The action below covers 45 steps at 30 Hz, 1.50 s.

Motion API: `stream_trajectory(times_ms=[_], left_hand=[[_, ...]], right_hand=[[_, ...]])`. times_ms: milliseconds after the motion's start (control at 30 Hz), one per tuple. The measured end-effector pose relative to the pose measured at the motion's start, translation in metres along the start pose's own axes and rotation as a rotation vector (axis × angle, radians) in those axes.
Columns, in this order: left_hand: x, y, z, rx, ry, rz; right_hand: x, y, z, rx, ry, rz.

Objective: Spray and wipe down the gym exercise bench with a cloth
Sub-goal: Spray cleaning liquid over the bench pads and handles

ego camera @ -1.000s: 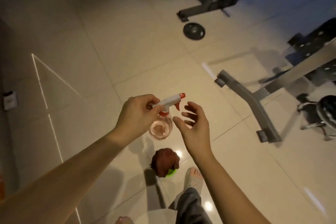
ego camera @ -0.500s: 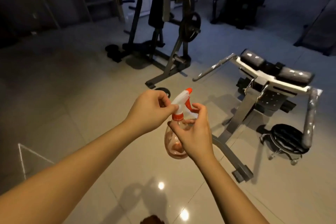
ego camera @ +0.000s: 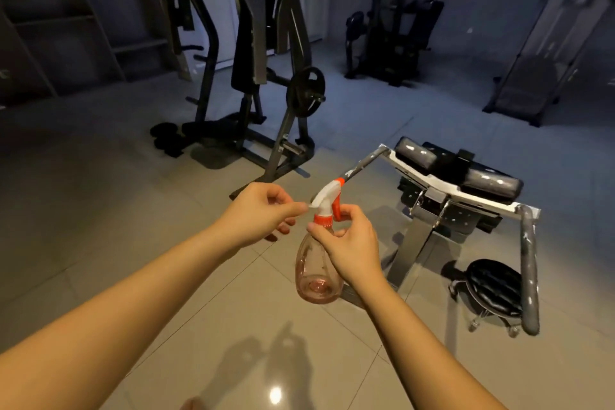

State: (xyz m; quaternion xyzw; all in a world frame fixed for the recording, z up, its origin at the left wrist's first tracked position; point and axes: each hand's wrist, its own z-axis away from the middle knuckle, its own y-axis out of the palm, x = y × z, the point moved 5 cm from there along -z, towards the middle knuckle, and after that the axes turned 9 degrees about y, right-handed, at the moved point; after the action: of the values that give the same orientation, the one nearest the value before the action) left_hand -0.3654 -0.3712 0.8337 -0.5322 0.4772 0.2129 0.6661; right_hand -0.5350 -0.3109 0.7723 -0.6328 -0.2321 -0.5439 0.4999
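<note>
The exercise bench [ego camera: 489,181] stands far right, well apart from your hands, with two dark pads on a pale frame. A round black stool [ego camera: 494,286] sits on its near side. No cloth is in view.

The spray bottle [ego camera: 312,276] hangs in mid-air between you and the bench. Its clear pinkish body is low, with the base tipped toward you, and the orange nozzle [ego camera: 339,181] aims far right at the bench frame. Your right hand [ego camera: 354,246] grips the neck, fingers curled just under the orange collar, beside the trigger [ego camera: 336,210]. Your left hand [ego camera: 259,213] pinches the rear tip of the white sprayer head [ego camera: 324,198] between thumb and forefinger.

With both hands on it, you seem to be settling a spraying grip. Seat the right palm firmly round the neck and get your first fingers onto the trigger before the left pinch lets go. The bottle seems to hold little liquid, so hold it upright enough for the tube to draw. Step closer before squeezing, since from here the mist would likely land on the floor [ego camera: 133,210].
</note>
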Motion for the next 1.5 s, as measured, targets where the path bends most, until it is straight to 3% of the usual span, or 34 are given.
stream_trajectory(times_ms=[67,267,700,933,1500], left_hand=[[0.034,-0.001,-0.017,0.064,-0.062,0.007],[0.135,0.021,-0.075,0.551,-0.105,-0.026],[0.232,-0.025,-0.178,0.631,-0.106,0.073],[0.272,-0.033,-0.182,0.729,-0.158,0.053],[0.256,-0.015,-0.239,0.758,-0.041,-0.017]], right_hand=[[-0.007,0.009,-0.027,-0.01,0.069,-0.064],[-0.031,0.077,-0.103,-0.022,0.278,-0.253],[-0.017,0.19,-0.182,-0.157,0.483,-0.232],[-0.041,0.219,-0.179,-0.101,0.665,-0.363],[-0.033,0.2,-0.228,-0.156,0.59,-0.342]])
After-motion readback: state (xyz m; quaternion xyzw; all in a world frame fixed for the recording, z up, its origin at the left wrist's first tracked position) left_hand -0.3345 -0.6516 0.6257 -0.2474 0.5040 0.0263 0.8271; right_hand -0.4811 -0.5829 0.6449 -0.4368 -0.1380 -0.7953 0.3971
